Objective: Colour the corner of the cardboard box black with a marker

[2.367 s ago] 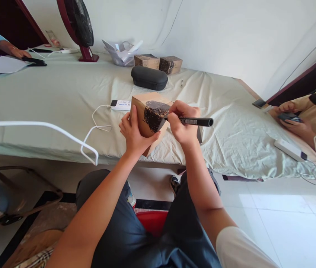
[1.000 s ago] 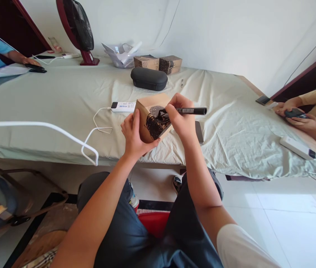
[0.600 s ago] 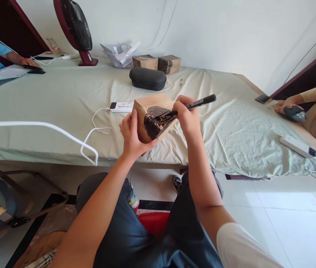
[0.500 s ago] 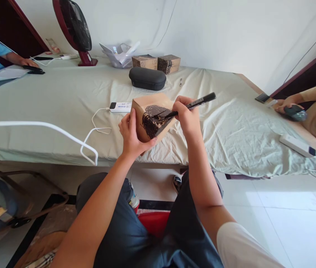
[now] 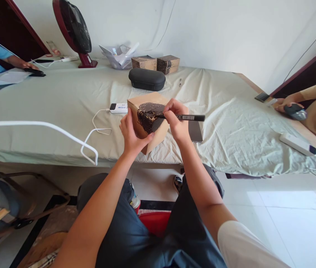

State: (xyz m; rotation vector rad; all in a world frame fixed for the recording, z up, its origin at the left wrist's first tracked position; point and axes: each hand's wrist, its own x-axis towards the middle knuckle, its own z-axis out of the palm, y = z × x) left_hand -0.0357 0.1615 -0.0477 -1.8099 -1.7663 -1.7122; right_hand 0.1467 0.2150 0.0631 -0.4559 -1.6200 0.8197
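Note:
Tilted up over the table's front edge is a brown cardboard box (image 5: 160, 134), with a patch of black ink scribbled across its faces. My left hand (image 5: 133, 134) grips its left side, thumb along the lower face and fingers on the far side. Pinched in my right hand (image 5: 178, 120) is a black marker (image 5: 194, 117), whose tip meets the dark patch. Just right of the box, partly behind my right hand, lies a flat dark phone-like slab (image 5: 196, 131). A white power bank (image 5: 118, 108) with a cable sits left of the box.
Beyond the box are a black hard case (image 5: 147, 79), two small cardboard boxes (image 5: 143, 62), a clear plastic basket (image 5: 120, 57) and a fan (image 5: 75, 33). A white cable (image 5: 48, 125) arcs at left. People sit at both ends; one hand (image 5: 286, 104) holds a dark object.
The marker has swung level, and my right hand has shifted left and slightly down. The box has turned a little, showing more of its inked side. The dark slab has come into view.

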